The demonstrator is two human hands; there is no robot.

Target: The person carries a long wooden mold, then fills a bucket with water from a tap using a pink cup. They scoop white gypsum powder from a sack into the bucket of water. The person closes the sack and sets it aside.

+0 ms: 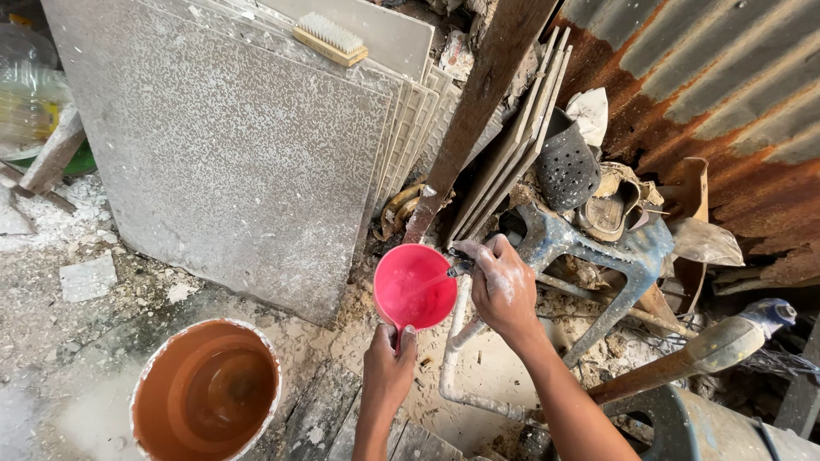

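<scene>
Holding a pink plastic scoop (415, 286) by its handle, the left hand (387, 365) keeps it under a tap (461, 266) that the right hand (502, 286) grips, water trickling in. Looks light but probably slippery and sloshy as it fills, so the handle seems the best place to grab.

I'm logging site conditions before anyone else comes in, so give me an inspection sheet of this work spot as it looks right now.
Surface: rough ground strewn with white dust, chips and rubble.
Job's things: pink scoop under a small tap on a white pipe; water runs into it. Orange bucket stands near, liquid inside.
Clutter: grey tiles leaning, scrub brush on top, dark perforated shoe, sandal, blue plastic stool, wooden-handled tool.
Grippers: left hand holds the scoop's handle; right hand, dusted white, on the tap.
Cables: nothing seen.
Surroundings: rusty corrugated sheet, slanted wooden plank.
</scene>
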